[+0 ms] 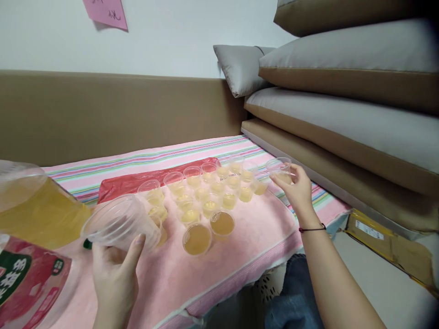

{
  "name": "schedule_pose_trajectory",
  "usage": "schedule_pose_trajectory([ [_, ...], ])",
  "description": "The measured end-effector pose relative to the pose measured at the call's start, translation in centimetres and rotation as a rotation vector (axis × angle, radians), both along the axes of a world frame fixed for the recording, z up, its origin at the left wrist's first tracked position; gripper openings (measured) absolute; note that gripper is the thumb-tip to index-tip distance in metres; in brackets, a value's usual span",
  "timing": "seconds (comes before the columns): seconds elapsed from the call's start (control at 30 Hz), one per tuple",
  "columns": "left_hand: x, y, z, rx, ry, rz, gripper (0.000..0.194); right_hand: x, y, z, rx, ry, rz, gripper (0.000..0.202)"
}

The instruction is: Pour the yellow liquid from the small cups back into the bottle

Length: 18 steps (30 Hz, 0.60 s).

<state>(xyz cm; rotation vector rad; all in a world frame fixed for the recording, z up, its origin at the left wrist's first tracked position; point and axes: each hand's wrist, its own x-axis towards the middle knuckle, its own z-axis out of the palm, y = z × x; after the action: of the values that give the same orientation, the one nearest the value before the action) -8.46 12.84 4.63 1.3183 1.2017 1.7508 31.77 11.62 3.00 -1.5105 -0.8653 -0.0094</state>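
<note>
My left hand [116,274] is closed around a stack of clear plastic cups [120,219], tilted with the open rim toward the left. At the far right of the cup rows, my right hand [295,187] grips a clear plastic cup [279,171] with pale yellow liquid low in it. Several cups of yellow drink [210,205] stand in rows between my hands. Two nearer cups, one of them a darker cup [197,240], look fuller. Beside my left hand, a large clear bottle [41,210] holds yellow liquid and is cut off by the frame edge.
A red and green label [30,283] shows at lower left. Behind the cups lies a red plastic bag [120,187] on the pink striped cloth [254,246]. Stacked cushions [343,105] rise at right. A brown cardboard box [387,246] sits below them.
</note>
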Motion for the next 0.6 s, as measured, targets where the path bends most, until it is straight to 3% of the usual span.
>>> schedule_pose_trajectory([
  [0.33, -0.9, 0.8, -1.9, 0.031, -0.003, 0.002, 0.051, -5.6, -0.3, 1.9, 0.013, -0.117, 0.205, 0.056],
  [0.6, -1.2, 1.2, -1.3, 0.059, -0.026, 0.0, 0.053, -9.2, 0.3, 2.5, -0.033, -0.277, 0.329, 0.055],
])
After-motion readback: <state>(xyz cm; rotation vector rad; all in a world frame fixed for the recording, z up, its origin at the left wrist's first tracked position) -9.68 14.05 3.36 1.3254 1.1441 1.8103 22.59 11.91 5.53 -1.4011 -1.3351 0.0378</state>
